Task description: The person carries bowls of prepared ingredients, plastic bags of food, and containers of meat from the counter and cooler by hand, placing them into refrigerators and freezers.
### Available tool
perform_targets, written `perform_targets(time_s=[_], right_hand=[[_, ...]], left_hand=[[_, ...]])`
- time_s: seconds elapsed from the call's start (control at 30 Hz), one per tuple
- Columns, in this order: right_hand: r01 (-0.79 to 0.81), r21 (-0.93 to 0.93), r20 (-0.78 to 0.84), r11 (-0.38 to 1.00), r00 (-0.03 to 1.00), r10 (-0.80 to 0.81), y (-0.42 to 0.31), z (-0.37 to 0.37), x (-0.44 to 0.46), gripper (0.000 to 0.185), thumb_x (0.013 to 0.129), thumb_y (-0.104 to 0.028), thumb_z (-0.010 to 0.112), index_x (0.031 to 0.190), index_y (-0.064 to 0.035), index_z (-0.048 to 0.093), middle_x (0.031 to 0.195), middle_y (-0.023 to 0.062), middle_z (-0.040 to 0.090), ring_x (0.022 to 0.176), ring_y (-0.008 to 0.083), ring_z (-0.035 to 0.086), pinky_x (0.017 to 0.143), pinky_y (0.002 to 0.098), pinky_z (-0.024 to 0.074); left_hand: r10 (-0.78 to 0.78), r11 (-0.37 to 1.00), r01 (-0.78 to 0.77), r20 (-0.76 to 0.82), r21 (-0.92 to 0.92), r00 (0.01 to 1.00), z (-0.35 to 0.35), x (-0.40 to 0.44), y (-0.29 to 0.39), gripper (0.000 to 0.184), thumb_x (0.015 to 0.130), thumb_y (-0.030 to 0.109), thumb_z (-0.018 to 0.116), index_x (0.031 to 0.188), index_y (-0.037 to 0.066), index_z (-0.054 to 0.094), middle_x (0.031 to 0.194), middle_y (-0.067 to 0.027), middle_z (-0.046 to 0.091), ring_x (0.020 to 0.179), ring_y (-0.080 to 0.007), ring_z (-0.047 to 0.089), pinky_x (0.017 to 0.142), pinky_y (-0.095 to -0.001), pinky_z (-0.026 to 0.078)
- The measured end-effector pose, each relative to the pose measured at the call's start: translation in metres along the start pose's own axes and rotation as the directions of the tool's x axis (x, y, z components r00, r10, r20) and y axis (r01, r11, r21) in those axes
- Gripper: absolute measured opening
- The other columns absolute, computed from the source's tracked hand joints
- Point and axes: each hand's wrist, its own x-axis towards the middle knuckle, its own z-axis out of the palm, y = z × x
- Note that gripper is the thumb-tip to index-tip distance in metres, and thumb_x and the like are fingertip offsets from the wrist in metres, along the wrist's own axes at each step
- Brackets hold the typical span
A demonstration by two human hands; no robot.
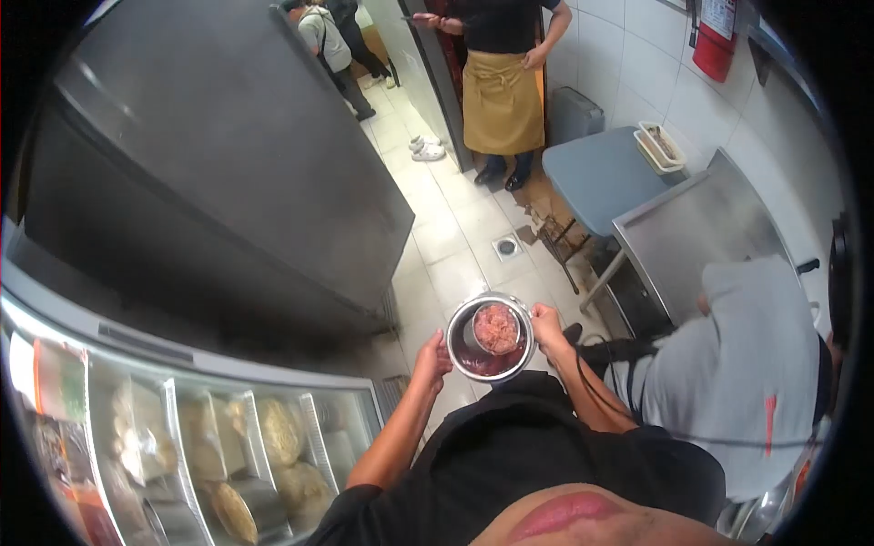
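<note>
In front of my body I carry a round metal pot (462,329) between both hands. Inside it is a smaller round container filled with pink, chopped raw-looking meat (496,328); some dark red shows at the pot's bottom. My left hand (432,362) grips the pot's left side, thumb up by the rim. On the opposite side, my right hand (549,332) is closed at the rim, where a handle seems to be; the fingers partly hide it.
A glass-fronted display fridge (228,382) with bagged food is at left, beside a large dark steel cabinet (246,136). Ahead, a person in a tan apron (503,100) stands by a grey table (605,177). At right, a person in grey (728,364) bends near a steel counter (701,237).
</note>
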Motion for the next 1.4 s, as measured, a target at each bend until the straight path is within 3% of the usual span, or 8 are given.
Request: perform_targets(time_s=[0.07, 0.33, 0.57, 0.67, 0.73, 1.0, 1.17, 1.4], right_hand=[[0.011, -0.076, -0.021, 0.997, 1.000, -0.013, -0.002, 0.016, 0.016, 0.021, 0.075, 0.006, 0.055, 0.062, -0.0082, 0.048, 0.060, -0.0056, 0.044, 0.055, 0.0054, 0.037, 0.045, 0.0258, 0.0276], [-0.139, 0.107, 0.021, 0.984, 0.990, 0.137, -0.053, 0.057, 0.123, 0.018, 0.069, 0.005, 0.059, 0.059, -0.0068, 0.048, 0.057, -0.0033, 0.044, 0.052, 0.0076, 0.036, 0.045, 0.0282, 0.0276], [-0.133, -0.044, -0.010, 0.990, 0.991, 0.133, -0.049, 0.074, 0.203, 0.015, 0.076, 0.005, 0.056, 0.067, -0.0061, 0.053, 0.064, -0.0027, 0.049, 0.057, 0.0068, 0.041, 0.048, 0.0259, 0.0342], [-0.110, -0.020, -0.064, 0.994, 0.992, 0.108, -0.050, 0.085, 0.237, 0.016, 0.077, 0.004, 0.055, 0.066, -0.0075, 0.052, 0.064, -0.0030, 0.048, 0.057, 0.0069, 0.041, 0.048, 0.0260, 0.0331], [-0.088, -0.089, -0.115, 0.992, 0.990, 0.078, -0.061, 0.092, 0.244, 0.017, 0.077, 0.004, 0.055, 0.066, -0.0084, 0.051, 0.064, -0.0033, 0.048, 0.056, 0.0069, 0.041, 0.047, 0.0259, 0.0324], [-0.126, 0.118, -0.266, 0.985, 0.952, 0.154, -0.110, 0.111, 0.313, 0.023, 0.081, 0.006, 0.051, 0.065, -0.0098, 0.047, 0.064, -0.0033, 0.049, 0.056, 0.0063, 0.044, 0.048, 0.0239, 0.0358], [-0.131, 0.240, -0.298, 0.962, 0.933, 0.201, -0.108, 0.079, 0.380, 0.022, 0.081, 0.005, 0.052, 0.065, -0.0093, 0.049, 0.064, -0.0024, 0.051, 0.055, 0.0067, 0.045, 0.047, 0.0234, 0.0368], [-0.135, 0.147, -0.273, 0.980, 0.947, 0.172, -0.146, 0.147, 0.505, 0.022, 0.079, 0.006, 0.052, 0.065, -0.0088, 0.048, 0.063, -0.0028, 0.048, 0.054, 0.0068, 0.042, 0.048, 0.0240, 0.0358]], left_hand=[[-0.009, 1.000, 0.009, -0.002, 0.025, 1.000, -0.006, 0.017, 0.016, 0.039, 0.090, 0.048, 0.052, 0.081, 0.011, 0.056, 0.064, 0.0003, 0.054, 0.044, -0.0073, 0.041, 0.039, -0.0193, 0.029], [0.029, 0.999, -0.029, 0.006, 0.022, 1.000, 0.013, 0.104, 0.105, 0.039, 0.089, 0.049, 0.053, 0.084, 0.010, 0.055, 0.065, 0.0015, 0.052, 0.049, -0.0072, 0.044, 0.044, -0.0197, 0.032], [-0.018, 0.998, 0.016, 0.029, 0.063, 0.999, 0.025, 0.179, 0.161, 0.038, 0.090, 0.048, 0.051, 0.077, 0.013, 0.055, 0.060, 0.0024, 0.051, 0.044, -0.0067, 0.041, 0.040, -0.0199, 0.031], [-0.034, 0.993, 0.023, 0.098, 0.115, 0.995, 0.021, 0.241, 0.183, 0.055, 0.086, 0.053, 0.054, 0.100, 0.000, 0.060, 0.070, -0.0043, 0.055, 0.053, -0.0099, 0.046, 0.047, -0.0210, 0.037], [-0.033, 0.991, 0.013, 0.143, 0.136, 0.989, 0.017, 0.271, 0.191, 0.051, 0.085, 0.052, 0.057, 0.091, 0.002, 0.059, 0.068, -0.0032, 0.052, 0.052, -0.0100, 0.045, 0.044, -0.0227, 0.035], [-0.054, 0.985, -0.001, 0.309, 0.174, 0.949, 0.067, 0.349, 0.295, 0.034, 0.089, 0.043, 0.057, 0.077, 0.011, 0.055, 0.058, 0.0049, 0.043, 0.043, -0.0064, 0.036, 0.038, -0.0230, 0.025], [-0.104, 0.969, 0.031, 0.289, 0.247, 0.952, 0.126, 0.391, 0.329, 0.034, 0.089, 0.042, 0.057, 0.073, 0.013, 0.055, 0.056, 0.0041, 0.044, 0.043, -0.0079, 0.036, 0.039, -0.0250, 0.023], [-0.108, 0.971, 0.048, 0.251, 0.235, 0.962, 0.116, 0.493, 0.428, 0.039, 0.087, 0.045, 0.057, 0.077, 0.008, 0.055, 0.056, 0.0011, 0.044, 0.044, -0.0100, 0.037, 0.040, -0.0263, 0.025]])
